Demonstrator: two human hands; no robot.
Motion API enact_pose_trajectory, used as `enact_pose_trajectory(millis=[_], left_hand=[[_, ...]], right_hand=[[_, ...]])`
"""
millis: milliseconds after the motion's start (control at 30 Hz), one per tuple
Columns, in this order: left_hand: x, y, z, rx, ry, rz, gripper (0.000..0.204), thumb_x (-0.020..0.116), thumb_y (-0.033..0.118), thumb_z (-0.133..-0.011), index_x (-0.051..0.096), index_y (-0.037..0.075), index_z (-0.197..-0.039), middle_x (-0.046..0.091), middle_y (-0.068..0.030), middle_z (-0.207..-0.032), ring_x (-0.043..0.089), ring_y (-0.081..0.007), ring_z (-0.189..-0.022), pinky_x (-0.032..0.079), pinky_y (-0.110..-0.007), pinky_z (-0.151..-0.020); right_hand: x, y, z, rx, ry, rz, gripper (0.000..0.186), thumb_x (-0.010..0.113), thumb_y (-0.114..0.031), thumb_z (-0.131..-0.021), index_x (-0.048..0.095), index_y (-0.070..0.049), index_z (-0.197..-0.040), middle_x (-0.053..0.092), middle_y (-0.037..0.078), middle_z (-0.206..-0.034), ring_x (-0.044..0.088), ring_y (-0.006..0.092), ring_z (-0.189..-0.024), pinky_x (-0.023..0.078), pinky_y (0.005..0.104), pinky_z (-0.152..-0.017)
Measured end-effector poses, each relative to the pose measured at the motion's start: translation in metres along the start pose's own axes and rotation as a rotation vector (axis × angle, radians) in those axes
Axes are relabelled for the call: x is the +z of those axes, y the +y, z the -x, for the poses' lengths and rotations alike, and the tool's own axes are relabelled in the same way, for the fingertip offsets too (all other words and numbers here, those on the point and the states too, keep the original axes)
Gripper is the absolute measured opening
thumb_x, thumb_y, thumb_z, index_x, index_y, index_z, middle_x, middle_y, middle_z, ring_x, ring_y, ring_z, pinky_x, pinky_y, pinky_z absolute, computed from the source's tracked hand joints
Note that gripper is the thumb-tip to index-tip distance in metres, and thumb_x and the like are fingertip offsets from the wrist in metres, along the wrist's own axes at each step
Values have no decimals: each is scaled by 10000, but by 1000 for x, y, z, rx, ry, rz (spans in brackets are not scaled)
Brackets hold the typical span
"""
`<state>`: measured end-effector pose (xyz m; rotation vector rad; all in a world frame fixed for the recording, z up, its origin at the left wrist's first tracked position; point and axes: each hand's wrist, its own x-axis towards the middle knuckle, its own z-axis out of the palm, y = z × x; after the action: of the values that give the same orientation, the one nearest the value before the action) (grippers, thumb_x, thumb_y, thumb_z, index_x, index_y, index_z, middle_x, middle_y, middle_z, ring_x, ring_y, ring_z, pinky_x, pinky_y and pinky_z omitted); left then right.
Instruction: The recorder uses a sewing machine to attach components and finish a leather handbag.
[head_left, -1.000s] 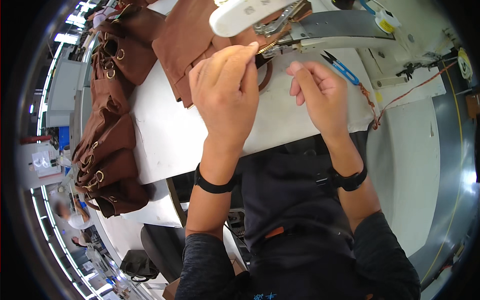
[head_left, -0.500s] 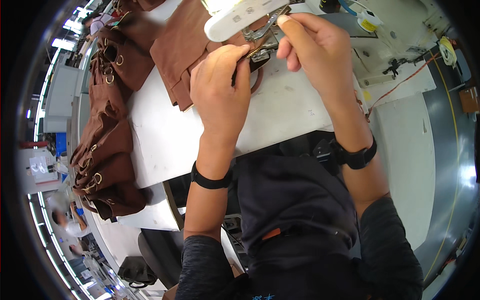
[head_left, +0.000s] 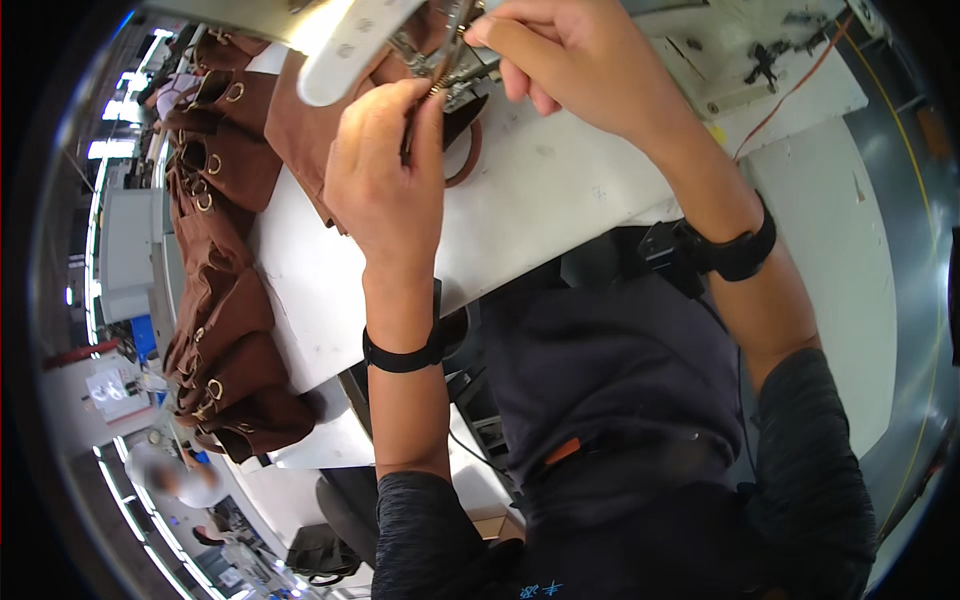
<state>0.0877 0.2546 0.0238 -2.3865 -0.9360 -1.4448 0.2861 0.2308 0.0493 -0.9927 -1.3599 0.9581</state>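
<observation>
Pinching a brass-toothed zipper (head_left: 439, 86) between closed fingers (head_left: 429, 125), the left hand (head_left: 385, 180) holds its near end beside the white machine head (head_left: 352, 48), above the tabletop (head_left: 550, 190). The zipper's long axis slants away and rightward, toward the right hand (head_left: 575, 60), whose thumb and forefinger nearly meet; whether they grip it, I cannot tell.

Near eleven o'clock, the white machine (head_left: 352, 52) is being cropped, the brown piece (head_left: 298, 125) being part-hidden by the left hand (head_left: 388, 170)!

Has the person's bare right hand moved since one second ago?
Yes: the bare right hand has moved forward, away from the person, judged against the white, round-ended machine head.
</observation>
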Motion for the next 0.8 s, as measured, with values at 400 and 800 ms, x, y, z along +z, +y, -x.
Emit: enact_pose_trajectory(millis=[400,800], left_hand=[[-9,15,-9,-502,-64,257,129,749,106,-960,768,-12,-1009,697,1,-845,605,-39,-721,447,-178,-657],[-17,-2,4,102,-81,-92,276,806,-36,-829,774,27,-1096,762,-107,-1056,737,-227,-933,584,-325,-817]], right_hand=[[-17,-23,8,-54,-47,276,308,558,-111,-924,578,68,-673,518,151,-527,472,176,-458,380,373,-490],[13,-7,10,-235,151,68,243,596,-127,-969,647,72,-840,619,180,-638,578,209,-536,436,378,-540]])
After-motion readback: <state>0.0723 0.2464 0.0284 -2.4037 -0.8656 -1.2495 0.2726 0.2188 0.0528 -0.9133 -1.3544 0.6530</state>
